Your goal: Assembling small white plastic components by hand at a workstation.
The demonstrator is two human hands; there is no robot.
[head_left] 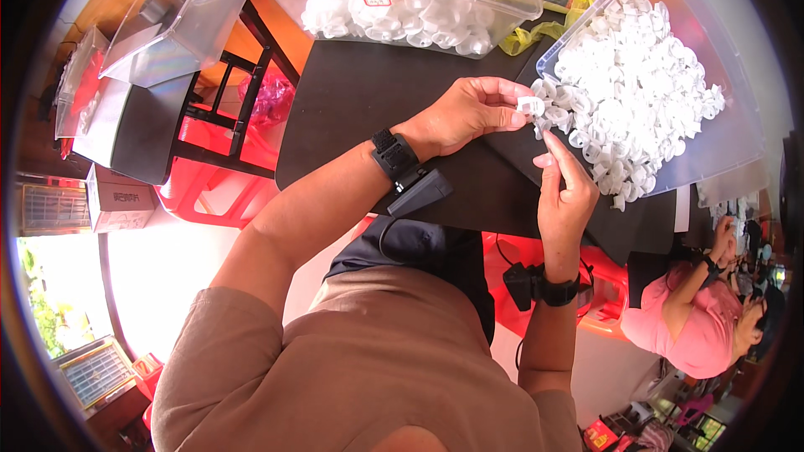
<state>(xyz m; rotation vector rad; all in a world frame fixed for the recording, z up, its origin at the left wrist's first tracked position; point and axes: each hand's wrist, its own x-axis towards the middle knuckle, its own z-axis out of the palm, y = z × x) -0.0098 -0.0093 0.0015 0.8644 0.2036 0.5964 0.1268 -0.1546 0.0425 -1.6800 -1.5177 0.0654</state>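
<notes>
My left hand [477, 113] is closed in a pinch, thumb against fingers, on a small white plastic part [529, 106]. Just below and to the right, my right hand [567, 188] has its index finger and thumb apart, with nothing visible between them. Its index fingertip is close to the loose pieces at the near edge of a pile of small white plastic parts [628, 84]. These parts look rounded, some ring-like, and spread over the dark tabletop [360, 100] from the mouth of a clear plastic bin [724, 109].
Another clear bin [502, 4], full of similar white parts, stands at the far edge beside a yellow bag [533, 37]. Red plastic stools [218, 163] are left of and under the table. A person in a pink top [695, 318] works at right. Wrist straps carry cabled black devices [421, 192].
</notes>
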